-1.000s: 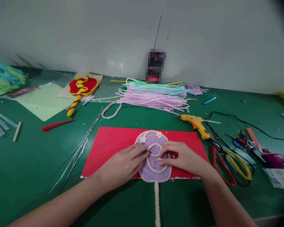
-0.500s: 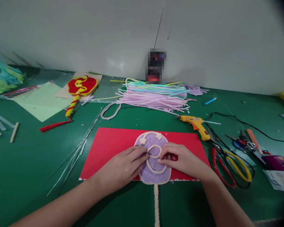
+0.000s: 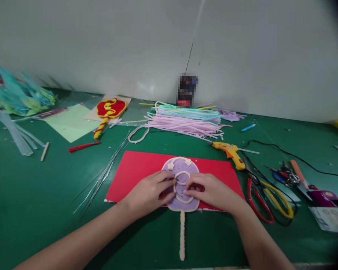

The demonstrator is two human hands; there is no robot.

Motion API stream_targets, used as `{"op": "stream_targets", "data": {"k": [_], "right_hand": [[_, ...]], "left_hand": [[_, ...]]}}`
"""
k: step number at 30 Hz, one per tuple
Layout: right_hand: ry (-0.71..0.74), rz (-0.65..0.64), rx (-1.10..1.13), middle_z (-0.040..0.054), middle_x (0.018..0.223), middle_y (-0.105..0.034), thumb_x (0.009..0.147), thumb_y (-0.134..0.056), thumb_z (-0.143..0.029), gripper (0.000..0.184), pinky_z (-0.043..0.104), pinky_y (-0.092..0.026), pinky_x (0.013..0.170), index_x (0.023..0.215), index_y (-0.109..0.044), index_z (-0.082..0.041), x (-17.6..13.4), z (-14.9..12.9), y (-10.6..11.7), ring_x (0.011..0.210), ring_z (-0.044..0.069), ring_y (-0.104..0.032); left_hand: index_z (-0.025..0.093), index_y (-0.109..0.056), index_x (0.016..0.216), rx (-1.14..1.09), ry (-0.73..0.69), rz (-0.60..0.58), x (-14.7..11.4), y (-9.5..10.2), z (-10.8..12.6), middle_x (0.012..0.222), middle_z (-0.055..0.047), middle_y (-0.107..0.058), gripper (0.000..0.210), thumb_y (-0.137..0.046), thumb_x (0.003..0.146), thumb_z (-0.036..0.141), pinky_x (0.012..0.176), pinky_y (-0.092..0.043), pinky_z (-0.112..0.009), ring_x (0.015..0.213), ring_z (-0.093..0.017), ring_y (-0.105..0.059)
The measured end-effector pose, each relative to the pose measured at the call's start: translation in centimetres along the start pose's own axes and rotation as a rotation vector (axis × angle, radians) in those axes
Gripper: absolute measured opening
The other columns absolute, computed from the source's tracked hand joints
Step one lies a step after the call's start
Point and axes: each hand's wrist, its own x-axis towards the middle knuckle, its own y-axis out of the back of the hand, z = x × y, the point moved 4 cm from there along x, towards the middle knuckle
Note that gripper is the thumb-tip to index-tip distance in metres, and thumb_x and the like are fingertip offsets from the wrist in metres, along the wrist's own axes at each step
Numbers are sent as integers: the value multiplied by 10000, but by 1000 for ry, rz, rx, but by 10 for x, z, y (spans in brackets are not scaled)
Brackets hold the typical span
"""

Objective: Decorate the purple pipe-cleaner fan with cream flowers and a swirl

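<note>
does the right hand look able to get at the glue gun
Probably yes: the glue gun lies beyond the right hand, with nothing standing between them, though that hand is busy at the purple fan.

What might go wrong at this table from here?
The left fingers and right fingers crowd the cream ring, so a slip might bend it. The pale handle sticks out between the forearms, which could bump it. The yellow glue gun lies with its nozzle near the pink strips; if hot, which I can't tell, it might mark them.
</note>
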Motion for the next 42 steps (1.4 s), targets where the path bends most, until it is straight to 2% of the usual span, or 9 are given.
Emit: {"op": "stream_targets", "data": {"k": [4, 8, 15, 25, 31, 35, 38, 40, 42], "right_hand": [[4, 169, -27, -1, 838, -606, 804, -558, -251, 50, 231, -399, 669, 781, -580, -212, -3, -9, -3, 742, 127, -548], [-56, 267, 40, -16, 740, -609, 801, -541, -260, 81, 224, -390, 589, 746, -581, -215, -4, -6, -13, 659, 126, -539], [33, 439, 125, 10, 706, -582, 721, -619, -283, 101, 250, -415, 594, 673, -622, -194, -7, 6, -24, 637, 144, -530], [98, 414, 151, -1, 695, -594, 686, -645, -263, 61, 243, -421, 588, 690, -663, -204, -6, 7, -24, 620, 135, -534], [29, 428, 233, -2, 716, -621, 681, -646, -295, 150, 243, -440, 586, 804, -651, -209, -9, 9, -25, 624, 142, -558], [-31, 507, 222, 5, 697, -622, 709, -611, -325, 184, 258, -452, 613, 844, -614, -199, -12, 12, -21, 652, 161, -579], [-79, 607, 172, 45, 758, -621, 770, -536, -381, 197, 289, -446, 668, 761, -575, -188, -20, 15, -22, 716, 183, -575], [-148, 701, 75, 36, 678, -578, 785, -506, -441, 266, 297, -433, 622, 690, -543, -195, -30, 18, -26, 641, 183, -544], [-204, 707, -14, 29, 636, -544, 755, -537, -484, 314, 286, -418, 563, 615, -517, -204, -37, 18, -34, 589, 179, -525]], "left_hand": [[166, -596, 1070, -12, 51, 1, -3, -1, 0, 1125, -88, -571, 286, -535, 823, 296, 918, -462, -300, 1066, -192, -540], [161, -593, 1085, -33, 51, -2, -6, -3, 2, 1155, -93, -555, 345, -581, 792, 342, 941, -435, -307, 1082, -202, -526], [193, -618, 1068, -99, 101, 52, -7, -1, 4, 1142, -62, -561, 297, -577, 784, 273, 974, -395, -291, 1086, -182, -519], [201, -640, 1041, -211, 132, 58, -7, -1, -3, 1111, -65, -582, 268, -574, 791, 269, 955, -401, -299, 1063, -180, -529], [194, -638, 1050, -208, 126, 50, -7, -1, -3, 1107, -68, -575, 278, -582, 788, 264, 946, -397, -277, 1059, -175, -526], [203, -640, 1044, -218, 117, 56, -7, -2, -4, 1104, -62, -575, 268, -574, 794, 273, 948, -393, -279, 1063, -176, -522], [206, -644, 1033, -228, 115, 65, -8, -4, -7, 1094, -61, -579, 262, -581, 790, 280, 945, -397, -280, 1061, -176, -524], [204, -643, 1035, -235, 108, 77, -8, -6, -10, 1087, -62, -581, 266, -585, 788, 282, 941, -401, -279, 1052, -172, -528], [204, -642, 1036, -242, 100, 88, -8, -7, -12, 1085, -61, -583, 269, -590, 785, 285, 941, -401, -277, 1051, -169, -529]]}}
